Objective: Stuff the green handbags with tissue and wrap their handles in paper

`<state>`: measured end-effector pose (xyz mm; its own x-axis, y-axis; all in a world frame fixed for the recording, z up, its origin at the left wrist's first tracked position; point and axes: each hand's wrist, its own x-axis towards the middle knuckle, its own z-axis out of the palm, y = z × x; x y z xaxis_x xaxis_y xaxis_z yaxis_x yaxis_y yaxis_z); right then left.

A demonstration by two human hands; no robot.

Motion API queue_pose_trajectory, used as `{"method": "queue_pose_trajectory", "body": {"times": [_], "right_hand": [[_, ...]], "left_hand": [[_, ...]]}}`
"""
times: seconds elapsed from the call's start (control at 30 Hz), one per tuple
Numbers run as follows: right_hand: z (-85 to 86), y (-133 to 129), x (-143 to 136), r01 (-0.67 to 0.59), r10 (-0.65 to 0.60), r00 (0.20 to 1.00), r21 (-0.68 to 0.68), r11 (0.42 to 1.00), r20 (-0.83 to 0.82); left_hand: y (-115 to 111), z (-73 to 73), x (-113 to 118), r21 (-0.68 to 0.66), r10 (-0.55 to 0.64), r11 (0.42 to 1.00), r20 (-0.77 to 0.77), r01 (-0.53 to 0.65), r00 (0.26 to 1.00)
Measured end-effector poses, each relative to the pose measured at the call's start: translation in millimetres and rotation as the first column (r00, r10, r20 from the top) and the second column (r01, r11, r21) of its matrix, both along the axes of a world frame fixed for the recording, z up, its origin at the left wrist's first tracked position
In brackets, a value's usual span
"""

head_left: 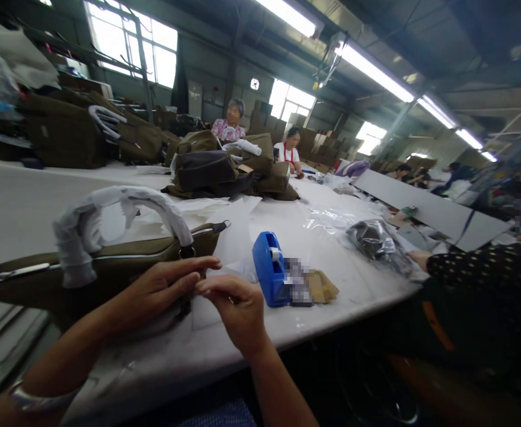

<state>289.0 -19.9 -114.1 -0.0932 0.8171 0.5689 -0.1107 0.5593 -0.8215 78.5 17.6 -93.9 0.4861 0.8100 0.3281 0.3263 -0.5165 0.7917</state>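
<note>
An olive-brown handbag (131,256) with a zip along its top lies at the left on the white table. White wrapping covers its raised handles (129,198). In front of the bag's right end is my left hand (165,284), fingers stretched out and thumb slightly apart. Close to that thumb, my right hand (238,305) has its thumb and fingers pinched together; anything between them is too small to make out. A blue tape dispenser (269,270) stands just beyond my right hand. Small brown paper pieces (323,286) lie beside it.
Behind, several olive bags (216,169) are piled on the white table (349,299). A plastic-wrapped dark item (374,240) lies at the right, near a co-worker's dotted sleeve (487,267). Two people (290,153) are across the table. White sheets (231,228) lie behind the dispenser.
</note>
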Motion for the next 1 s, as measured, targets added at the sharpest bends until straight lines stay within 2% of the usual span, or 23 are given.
{"method": "queue_pose_trajectory", "body": {"times": [0.07,0.17,0.27,0.33,0.4,0.43,0.5,0.53,0.6,0.67,0.77,0.9,0.97,1.0], "right_hand": [[10.6,1,-1,-0.063,0.043,0.974,-0.085,0.994,-0.224],[6.5,14,5,-0.021,-0.105,0.886,-0.265,0.964,-0.452],[-8.4,25,18,0.075,-0.308,0.791,-0.416,0.906,-0.529],[-15.5,25,28,0.175,-0.407,0.777,-0.455,0.873,-0.481],[-17.2,16,35,0.335,-0.479,0.804,-0.398,0.854,-0.352],[-16.0,9,36,0.429,-0.516,0.811,-0.320,0.845,-0.274],[-10.9,-6,34,0.560,-0.564,0.814,-0.066,0.826,-0.142],[-7.8,-12,30,0.565,-0.559,0.825,0.089,0.820,-0.087],[-2.8,-19,20,0.450,-0.491,0.870,0.346,0.823,0.037],[-1.8,-17,10,0.284,-0.395,0.902,0.450,0.847,0.173],[-9.2,-3,-1,0.202,-0.324,0.902,0.384,0.901,0.286],[-22.3,11,-1,0.212,-0.270,0.930,0.237,0.948,0.249],[-25.9,15,3,0.221,-0.252,0.948,0.167,0.961,0.196],[-27.2,16,4,0.236,-0.259,0.948,0.139,0.962,0.183]], "left_hand": [[-3,2.7,0,-0.064,-0.066,0.996,-0.003,0.066,0.998],[-9,4.4,-2,-0.169,-0.073,0.983,0.012,0.074,0.997],[-13,4.7,-9,-0.206,-0.038,0.977,0.046,0.047,0.998],[-14,5.2,-13,-0.208,-0.029,0.977,0.032,0.035,0.999],[-14,6.4,-15,-0.201,-0.001,0.980,-0.003,0.000,1.000],[-14,7.4,-14,-0.189,0.020,0.982,-0.021,-0.024,1.000],[-12,10.0,-11,-0.156,0.047,0.986,-0.053,-0.055,0.997],[-12,11.6,-9,-0.135,0.049,0.989,-0.071,-0.059,0.996],[-11,15.5,-4,-0.094,0.034,0.995,-0.118,-0.045,0.993],[-10,19.2,0,-0.050,0.004,0.999,-0.166,-0.013,0.986],[-11,22.2,0,-0.017,-0.008,1.000,-0.208,0.005,0.978],[-12,17.2,-8,-0.045,0.013,0.999,-0.193,-0.022,0.981],[-14,10.5,-12,-0.028,0.108,0.993,-0.122,-0.112,0.987],[-16,6.6,-13,0.002,0.209,0.978,-0.073,-0.209,0.975]]}}
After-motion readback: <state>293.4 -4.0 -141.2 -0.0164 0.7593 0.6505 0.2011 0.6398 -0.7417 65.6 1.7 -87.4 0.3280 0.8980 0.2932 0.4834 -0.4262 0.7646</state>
